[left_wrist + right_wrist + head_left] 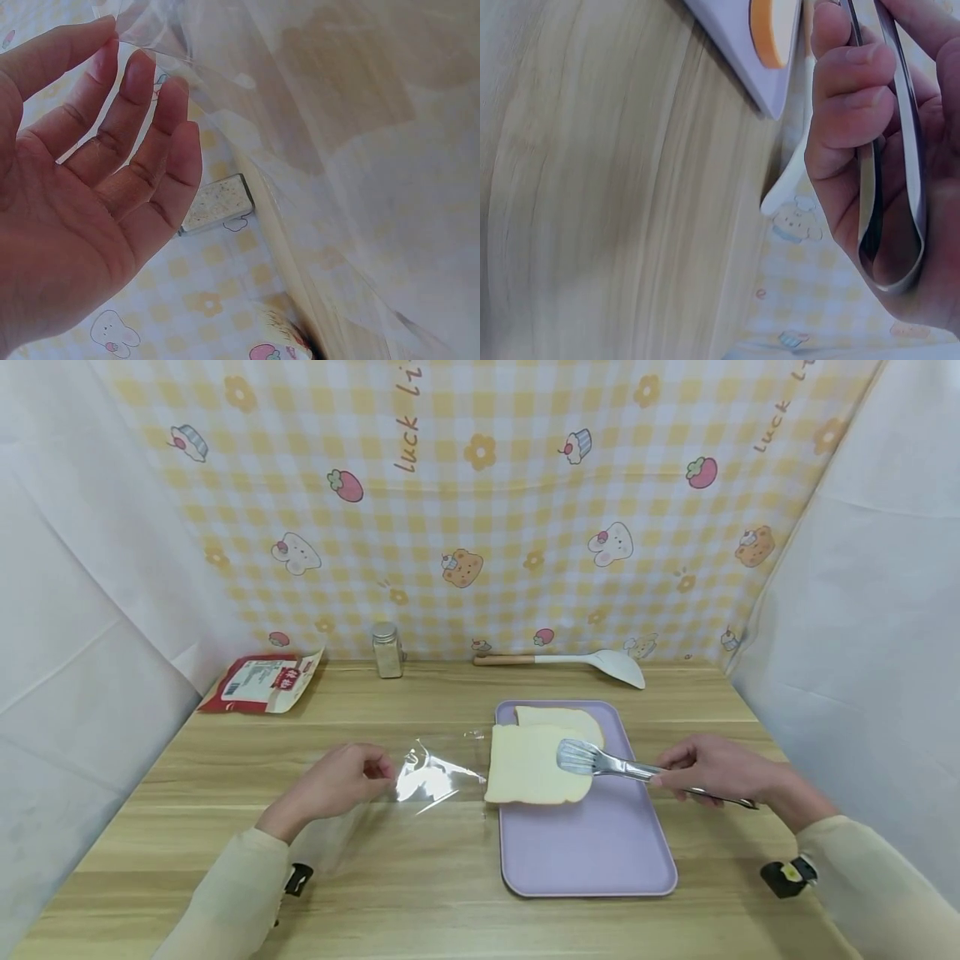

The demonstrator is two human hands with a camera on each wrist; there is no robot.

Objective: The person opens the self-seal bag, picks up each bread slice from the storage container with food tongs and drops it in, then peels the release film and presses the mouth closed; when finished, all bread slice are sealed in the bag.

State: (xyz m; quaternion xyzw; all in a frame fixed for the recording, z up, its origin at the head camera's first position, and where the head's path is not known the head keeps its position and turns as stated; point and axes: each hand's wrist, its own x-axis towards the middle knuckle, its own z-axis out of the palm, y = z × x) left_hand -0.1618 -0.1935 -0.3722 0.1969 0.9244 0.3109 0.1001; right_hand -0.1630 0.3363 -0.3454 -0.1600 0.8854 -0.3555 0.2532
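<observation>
My left hand (341, 785) pinches the edge of a clear plastic bag (435, 777) between thumb and forefinger, left of the lilac tray (588, 860). In the left wrist view the other fingers are loosely bent and the see-through bag (337, 150) spreads to the right. My right hand (712, 768) grips metal tongs (626, 767), whose slotted end lies over a white bread slice (525, 768). That slice overhangs the tray's left edge, right beside the bag. Behind it, partly covered, another bread slice (558, 717) lies on the tray. The right wrist view shows fingers curled round the tongs (911, 165).
A red and white food packet (258, 683) lies at the back left. A seasoning jar (387, 650) stands near the patterned cloth backdrop. Behind the tray lies a white spatula (618, 668) with a wooden handle. White cloth walls flank the wooden table (420, 902).
</observation>
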